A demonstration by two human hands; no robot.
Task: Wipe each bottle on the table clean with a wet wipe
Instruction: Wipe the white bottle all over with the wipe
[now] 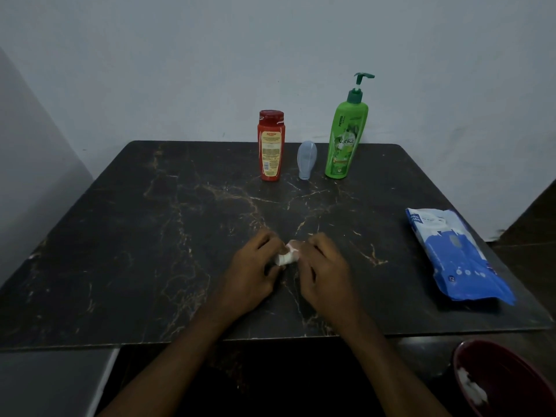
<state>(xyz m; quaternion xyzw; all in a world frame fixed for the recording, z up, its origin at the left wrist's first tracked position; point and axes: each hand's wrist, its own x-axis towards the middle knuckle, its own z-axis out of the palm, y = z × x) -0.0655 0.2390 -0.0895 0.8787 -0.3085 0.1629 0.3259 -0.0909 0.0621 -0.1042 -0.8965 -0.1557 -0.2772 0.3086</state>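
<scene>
The surface [150,236] is a dark slab with rounded corners, black marbled with pale tan veins, its far edge against a wall. Three bottles stand upright in a row near the far edge, apart from each other: a red bottle [270,145] on the left, a small grey-blue tube [306,159] standing on its cap in the middle, and a tall green pump bottle [346,139] on the right. A blue and white wipe pack [451,254] lies flat near the right edge. Near the front middle both hands, left [252,278] and right [325,275], are low over the slab, pinching a small white thing [285,258] between them.
</scene>
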